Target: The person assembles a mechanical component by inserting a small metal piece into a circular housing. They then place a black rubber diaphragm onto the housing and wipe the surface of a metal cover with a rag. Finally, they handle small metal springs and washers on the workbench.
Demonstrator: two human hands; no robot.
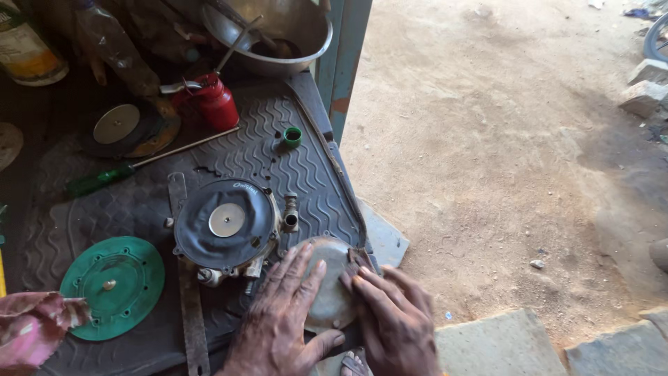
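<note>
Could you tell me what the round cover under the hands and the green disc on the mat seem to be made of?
The round cover looks like dull grey metal, scuffed and matte, with small holes near its rim. The green disc looks like rubber or flexible plastic: a flat, even green with moulded ridges and a small metal centre. Neither is certain from sight alone.

Hard daylight floods the dirt ground (501, 139) on the right, nearly washed out, while the rubber mat (278, 153) and the far left lie in dim shade. The steel bowl (292, 35) catches soft glare. Focus is sharp at centre, with slight wide-angle stretching at the edges.
</note>
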